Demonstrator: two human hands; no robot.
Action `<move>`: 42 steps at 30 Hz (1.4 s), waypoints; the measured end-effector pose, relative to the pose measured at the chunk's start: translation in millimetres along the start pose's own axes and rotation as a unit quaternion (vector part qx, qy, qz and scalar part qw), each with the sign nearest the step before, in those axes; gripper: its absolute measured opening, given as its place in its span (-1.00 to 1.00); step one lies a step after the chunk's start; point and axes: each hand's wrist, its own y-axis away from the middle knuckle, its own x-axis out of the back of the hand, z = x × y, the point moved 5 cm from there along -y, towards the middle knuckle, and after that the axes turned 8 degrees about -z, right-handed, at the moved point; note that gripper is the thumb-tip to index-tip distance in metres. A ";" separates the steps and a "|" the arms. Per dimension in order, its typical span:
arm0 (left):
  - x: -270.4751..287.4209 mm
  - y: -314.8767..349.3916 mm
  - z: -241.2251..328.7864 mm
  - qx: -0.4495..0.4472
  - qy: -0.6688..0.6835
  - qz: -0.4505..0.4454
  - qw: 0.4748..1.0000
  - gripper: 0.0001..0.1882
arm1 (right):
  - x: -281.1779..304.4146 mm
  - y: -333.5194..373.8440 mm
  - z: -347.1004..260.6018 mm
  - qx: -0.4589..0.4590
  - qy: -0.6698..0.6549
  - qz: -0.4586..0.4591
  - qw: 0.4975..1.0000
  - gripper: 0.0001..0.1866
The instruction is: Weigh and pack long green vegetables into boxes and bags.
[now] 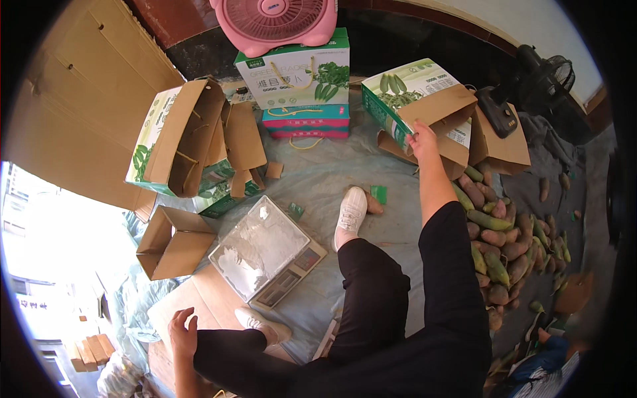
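My right hand (422, 142) reaches forward and grips the edge of a green-and-white cardboard carton (406, 94), printed with green vegetables. The carton lies tilted, its brown flaps folded out toward me. What the fingertips press on inside its edge is hidden. Above my left knee my left hand (182, 333) hangs empty, fingers loosely bent and apart. Between the hands, a flat weighing scale (261, 251) with a dusty, worn plate sits on the floor, its panel facing me.
Root vegetables (504, 245), green and reddish, lie heaped at the right. Opened cartons (192, 142) lean together at the left, near a small brown box (174, 244). A pink fan (275, 26) tops stacked boxes (292, 83) at the back. A black fan (531, 86) stands back right. Another person (547, 358) is at lower right.
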 end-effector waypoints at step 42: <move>18.9 65.1 -25.1 -0.036 0.050 0.108 0.992 -0.77 | -187.5 392.9 7.6 0.291 0.725 -0.508 0.363 -0.73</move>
